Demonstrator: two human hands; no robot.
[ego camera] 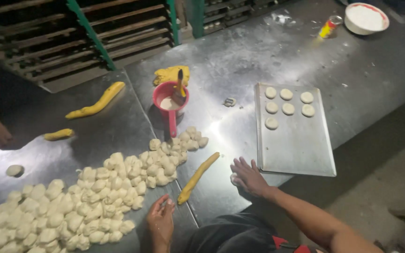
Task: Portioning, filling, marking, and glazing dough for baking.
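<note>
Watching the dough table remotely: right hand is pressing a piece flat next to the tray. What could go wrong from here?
1. The right hand presses a dough piece close to the table edge; it might slip off.
2. The baking tray overhangs that same edge at its near corner, so a bump from the forearm could tip it.
3. The yellow dough strip lies between both hands, near the left hand; it may get squashed or mixed into the white dough pile.

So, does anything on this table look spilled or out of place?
Yes. White powder is scattered on the metal table at the far edge, left of the white bowl; it looks spilled. One flattened dough piece lies apart at the left.
</note>
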